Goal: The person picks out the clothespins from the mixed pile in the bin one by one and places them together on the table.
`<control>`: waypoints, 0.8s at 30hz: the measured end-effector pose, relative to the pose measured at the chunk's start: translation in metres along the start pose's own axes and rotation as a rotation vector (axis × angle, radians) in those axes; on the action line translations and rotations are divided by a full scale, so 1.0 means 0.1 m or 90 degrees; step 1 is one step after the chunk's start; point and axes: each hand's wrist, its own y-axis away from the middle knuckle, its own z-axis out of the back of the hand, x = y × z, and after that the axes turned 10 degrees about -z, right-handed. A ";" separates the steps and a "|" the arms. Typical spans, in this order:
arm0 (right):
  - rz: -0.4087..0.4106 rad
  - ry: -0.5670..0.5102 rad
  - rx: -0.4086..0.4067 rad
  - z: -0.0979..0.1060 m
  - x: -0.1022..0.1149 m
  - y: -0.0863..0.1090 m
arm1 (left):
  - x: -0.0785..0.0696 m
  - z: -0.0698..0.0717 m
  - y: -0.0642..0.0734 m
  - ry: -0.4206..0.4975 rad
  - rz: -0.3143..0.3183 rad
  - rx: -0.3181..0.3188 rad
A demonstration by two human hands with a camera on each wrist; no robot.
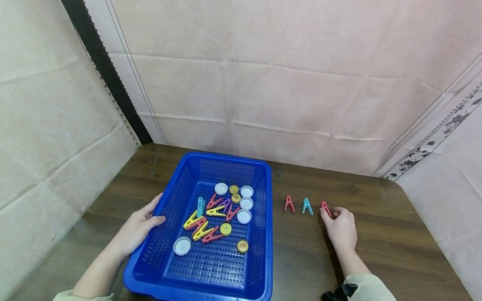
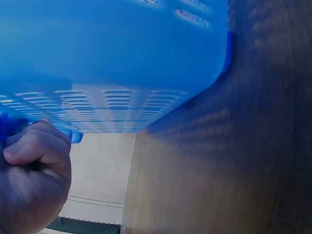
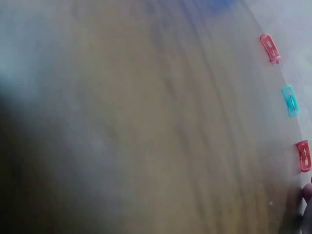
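My left hand [image 1: 136, 228] grips the left rim of a blue plastic basket [image 1: 266, 234], its thumb over the edge; the left wrist view shows the curled fingers [image 2: 41, 146] beside the slotted wall. Inside the basket lie yellow, red, blue and purple clothespins [image 1: 216, 211], white caps [image 1: 182, 246] and yellow caps [image 1: 242, 246]. To the right, my right hand [image 1: 342, 230] pinches a red clothespin [image 1: 325, 207], partly covered by the fingers. Left of it stand a blue clothespin [image 1: 307, 206] and another red clothespin [image 1: 289, 204], in one row on the table.
The brown wooden table [image 1: 384, 234] carries the basket and the row of clothespins. Pale cloth [image 1: 263, 83] hangs behind it and at both sides. A black object [image 1: 339, 292] is at my right sleeve. Much of the right wrist view is blurred.
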 end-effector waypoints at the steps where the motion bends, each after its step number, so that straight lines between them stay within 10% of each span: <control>1: -0.006 -0.004 0.001 0.01 0.00 0.00 | 0.00 0.00 0.00 0.000 -0.001 0.001; 11: 0.006 -0.070 -0.046 0.08 0.16 -0.04 | -0.01 -0.02 0.00 -0.010 -0.008 0.002; 24: 0.207 -0.210 0.039 0.15 1.09 0.31 | -0.01 0.00 -0.01 -0.021 0.005 0.001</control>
